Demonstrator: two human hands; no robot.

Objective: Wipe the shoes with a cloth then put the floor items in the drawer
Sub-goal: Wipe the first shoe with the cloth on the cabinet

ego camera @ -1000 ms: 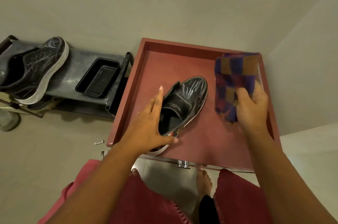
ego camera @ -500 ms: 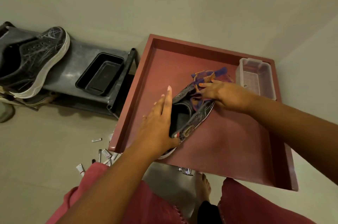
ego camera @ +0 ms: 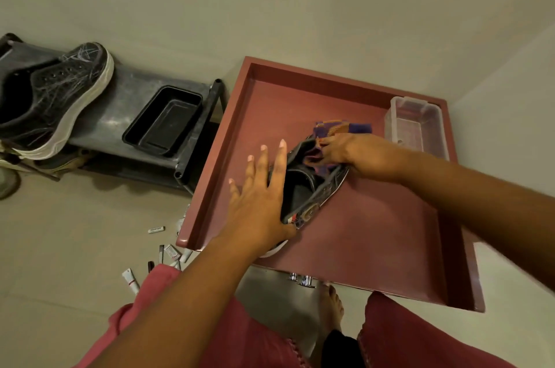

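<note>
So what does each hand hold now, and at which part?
Right hand grips the cloth at its lower part, pressed on the shoe's front. Left hand steadies the shoe at its heel side, fingers straight.

The red drawer [ego camera: 375, 235] in front of me carries a black shoe [ego camera: 312, 190] near its middle and a clear plastic box [ego camera: 416, 124] in its far right corner. Small tubes [ego camera: 156, 253] lie scattered on the floor [ego camera: 75, 232] left of its near corner.

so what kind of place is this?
Likely a home entryway or shoe-storage corner: a shoe rack holding a sneaker, a red drawer pulled open, bare wall and floor.
</note>
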